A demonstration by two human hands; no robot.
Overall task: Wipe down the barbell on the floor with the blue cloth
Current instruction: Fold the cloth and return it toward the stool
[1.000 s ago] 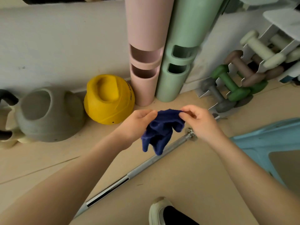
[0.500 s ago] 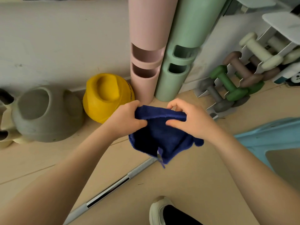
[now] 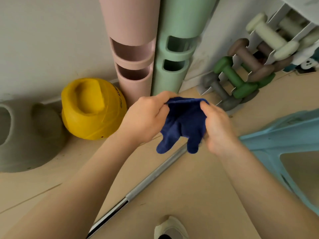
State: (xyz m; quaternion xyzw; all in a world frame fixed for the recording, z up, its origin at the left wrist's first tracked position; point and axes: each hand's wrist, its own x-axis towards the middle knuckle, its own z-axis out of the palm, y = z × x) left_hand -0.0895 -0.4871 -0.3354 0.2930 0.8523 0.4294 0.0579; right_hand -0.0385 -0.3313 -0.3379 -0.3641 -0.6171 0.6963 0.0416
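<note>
The dark blue cloth (image 3: pixel 183 123) hangs bunched between my two hands, above the floor. My left hand (image 3: pixel 146 118) pinches its upper left edge with curled fingers. My right hand (image 3: pixel 218 125) grips its right side. Two folds of the cloth droop down. The silver barbell (image 3: pixel 146 181) lies on the wooden floor below, running diagonally from bottom left up toward the cloth. Its far end is hidden behind the cloth and my right hand.
A yellow kettlebell (image 3: pixel 93 107) and a grey one (image 3: pixel 25 135) sit by the wall at left. Pink (image 3: pixel 133 49) and green (image 3: pixel 176 49) rollers stand upright behind the cloth. A dumbbell rack (image 3: pixel 241 71) is at right, a light blue stool (image 3: pixel 283 140) beside it. My shoe (image 3: pixel 170 228) shows at the bottom.
The cloth went from bunched to spread wide and is now gathered narrower again, with two folds hanging. Both hands stayed on it and rose slightly toward the rollers.
</note>
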